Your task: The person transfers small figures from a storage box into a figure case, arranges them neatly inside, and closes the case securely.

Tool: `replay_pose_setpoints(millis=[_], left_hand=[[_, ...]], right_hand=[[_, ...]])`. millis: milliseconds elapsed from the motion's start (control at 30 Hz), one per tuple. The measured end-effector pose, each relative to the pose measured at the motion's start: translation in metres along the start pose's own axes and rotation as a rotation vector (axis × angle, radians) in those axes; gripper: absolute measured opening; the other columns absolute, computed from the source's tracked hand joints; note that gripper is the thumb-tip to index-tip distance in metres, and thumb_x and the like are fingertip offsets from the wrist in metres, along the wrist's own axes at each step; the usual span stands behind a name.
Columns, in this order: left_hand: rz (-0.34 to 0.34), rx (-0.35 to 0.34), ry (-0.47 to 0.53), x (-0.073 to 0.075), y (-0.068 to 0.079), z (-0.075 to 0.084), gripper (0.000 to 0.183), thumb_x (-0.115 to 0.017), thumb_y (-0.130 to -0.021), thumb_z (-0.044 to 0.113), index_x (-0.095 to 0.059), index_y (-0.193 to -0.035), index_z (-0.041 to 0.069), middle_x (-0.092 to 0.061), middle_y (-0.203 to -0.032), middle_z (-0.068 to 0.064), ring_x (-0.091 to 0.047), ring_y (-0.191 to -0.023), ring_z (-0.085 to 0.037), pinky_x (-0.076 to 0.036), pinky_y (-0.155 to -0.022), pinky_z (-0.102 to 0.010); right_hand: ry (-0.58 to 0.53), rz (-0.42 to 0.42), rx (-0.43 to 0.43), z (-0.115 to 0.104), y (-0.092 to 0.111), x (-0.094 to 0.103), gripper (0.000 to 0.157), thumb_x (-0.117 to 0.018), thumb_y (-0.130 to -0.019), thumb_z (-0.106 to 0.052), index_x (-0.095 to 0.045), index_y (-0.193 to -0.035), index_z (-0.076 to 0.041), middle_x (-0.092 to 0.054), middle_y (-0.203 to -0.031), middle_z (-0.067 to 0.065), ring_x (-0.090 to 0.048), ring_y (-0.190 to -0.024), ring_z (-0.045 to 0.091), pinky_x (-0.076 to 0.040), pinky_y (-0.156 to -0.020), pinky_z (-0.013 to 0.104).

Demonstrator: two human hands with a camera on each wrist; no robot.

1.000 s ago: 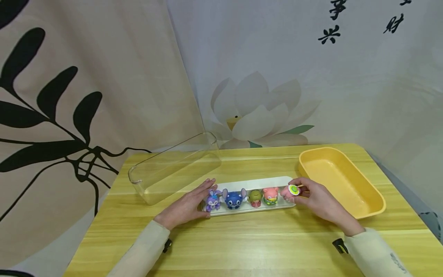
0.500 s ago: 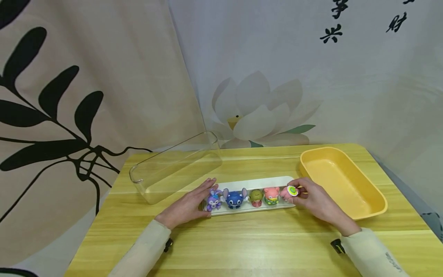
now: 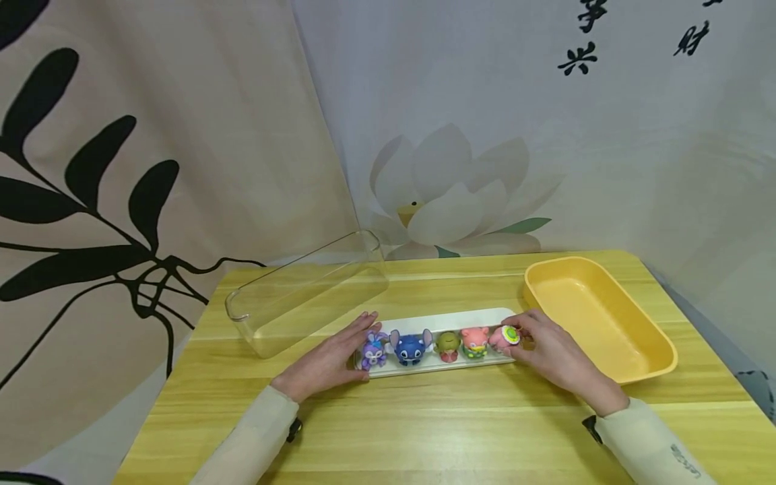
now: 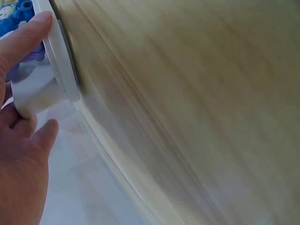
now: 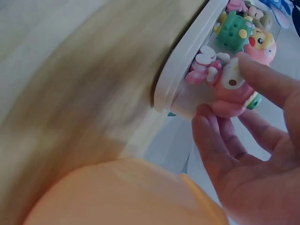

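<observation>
A white tray-like base point(image 3: 448, 319) lies on the wooden table with toy figurines in a row. From the left stand a purple rabbit-like figurine point(image 3: 374, 351), a blue big-eared figurine point(image 3: 409, 349), a green figurine point(image 3: 447, 345) and a pink figurine in green point(image 3: 475, 341). My left hand point(image 3: 327, 360) grips the base's left end; in the left wrist view its thumb point(image 4: 28, 40) lies on the near edge. At the right end, my right hand point(image 3: 554, 350) pinches a pink figurine with a yellow-green disc point(image 3: 500, 338), whose white face shows in the right wrist view.
A clear plastic cover point(image 3: 315, 296) rests at the back left of the wooden table point(image 3: 436, 424). On the right, a yellow bin point(image 3: 600, 323) stands close beside my right hand. A printed curtain point(image 3: 461, 81) hangs behind the table.
My right hand has shifted slightly left with the pink figurine, which now sits a little closer to its pink neighbour. My left hand keeps its place on the base.
</observation>
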State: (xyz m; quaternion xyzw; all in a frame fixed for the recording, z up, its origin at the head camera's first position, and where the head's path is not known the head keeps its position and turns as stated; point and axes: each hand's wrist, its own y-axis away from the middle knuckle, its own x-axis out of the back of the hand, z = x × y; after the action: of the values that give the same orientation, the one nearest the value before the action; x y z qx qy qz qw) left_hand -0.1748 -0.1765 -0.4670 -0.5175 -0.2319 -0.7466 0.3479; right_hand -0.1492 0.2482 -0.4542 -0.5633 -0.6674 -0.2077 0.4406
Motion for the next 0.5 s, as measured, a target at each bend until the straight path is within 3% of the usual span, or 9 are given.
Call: replay_pose_setpoints(millis=[300,500], left_hand=[[0.031,-0.007,-0.015,-0.005,0.002,0.001,0.094,-0.082,-0.090,0.034,-0.028,-0.165,0.015,-0.007,-0.174,-0.002,-0.012,-0.159,-0.024,-0.036,-0.119,-0.046],[0.049,0.053,0.082,-0.001,0.013,0.001,0.101,-0.085,-0.088,0.031,-0.023,-0.166,0.014,-0.001,-0.175,-0.002,-0.011,-0.159,-0.024,-0.038,-0.118,-0.047]], right_hand=[[0.067,0.008,0.017,-0.005,0.003,0.004,0.048,-0.086,-0.087,-0.019,-0.066,-0.129,-0.007,-0.060,-0.113,0.006,-0.063,-0.096,0.025,-0.055,-0.070,0.036],[0.007,0.057,-0.022,-0.010,0.004,0.022,0.060,-0.084,-0.089,-0.024,-0.058,-0.139,-0.002,-0.057,-0.135,0.018,-0.060,-0.113,0.038,-0.056,-0.088,0.057]])
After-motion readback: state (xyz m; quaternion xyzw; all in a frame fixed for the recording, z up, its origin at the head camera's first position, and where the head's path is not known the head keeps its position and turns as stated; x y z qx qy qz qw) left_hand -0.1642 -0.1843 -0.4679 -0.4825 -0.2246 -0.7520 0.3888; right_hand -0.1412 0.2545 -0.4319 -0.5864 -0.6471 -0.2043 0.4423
